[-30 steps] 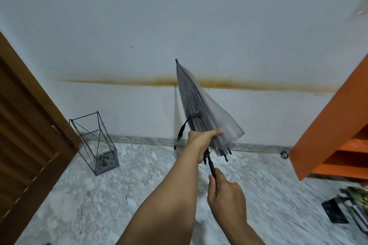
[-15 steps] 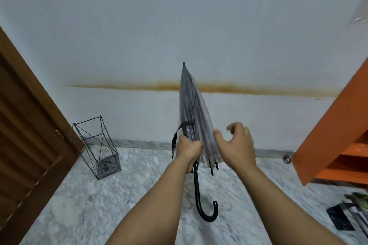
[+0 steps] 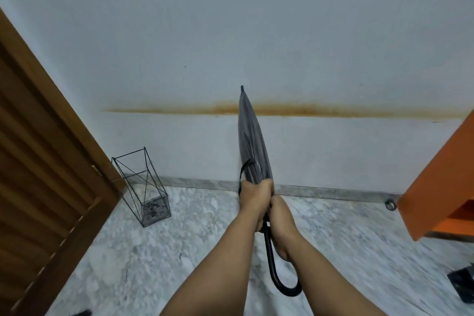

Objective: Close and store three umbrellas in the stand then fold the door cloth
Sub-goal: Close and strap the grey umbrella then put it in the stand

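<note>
A grey see-through umbrella [image 3: 250, 141] stands tip-up in front of me, its canopy gathered tight and narrow. My left hand [image 3: 255, 197] grips the bunched lower end of the canopy, where a black strap loops out to the left. Just below it, my right hand [image 3: 280, 220] is wrapped around the black shaft, above the curved black handle [image 3: 279, 282] that hangs down between my forearms. A black wire umbrella stand [image 3: 143, 185] sits on the floor at the left near the wall, with no umbrella in it.
A brown slatted wooden door [image 3: 43, 169] fills the left side. An orange shelf unit [image 3: 443, 177] juts in at the right. A small metal ring [image 3: 390, 205] sits at the skirting. Dark objects [image 3: 461, 279] lie at the right edge of the marble floor.
The canopy has been squeezed from a loose flare into a slim roll. My right hand left the handle, reached up beside the canopy, and now grips the shaft under my left hand.
</note>
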